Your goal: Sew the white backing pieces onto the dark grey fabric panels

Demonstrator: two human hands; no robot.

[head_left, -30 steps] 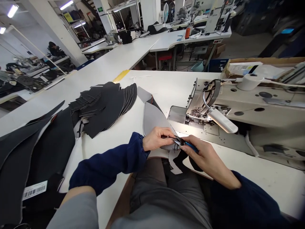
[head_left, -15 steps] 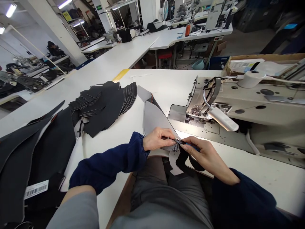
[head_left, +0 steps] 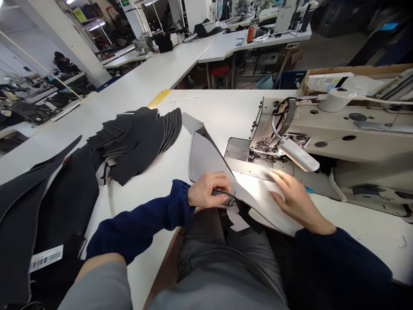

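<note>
Head view: a left hand [head_left: 208,190] pinches the edge of a gray panel [head_left: 206,158] lying left of a sewing machine [head_left: 342,148], while the right hand [head_left: 296,202], fingers parted, is near the machine's lamp [head_left: 298,155]. Black cut pieces [head_left: 143,140] lie fanned farther left of the machine

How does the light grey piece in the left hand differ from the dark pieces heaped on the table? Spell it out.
The light grey piece shows a pale face, while the dark pieces look nearly black. The left hand pinches the light grey piece near its lower edge; no hand touches the dark pieces, heaped in overlapping layers on the table. Both show curved edges.
</note>
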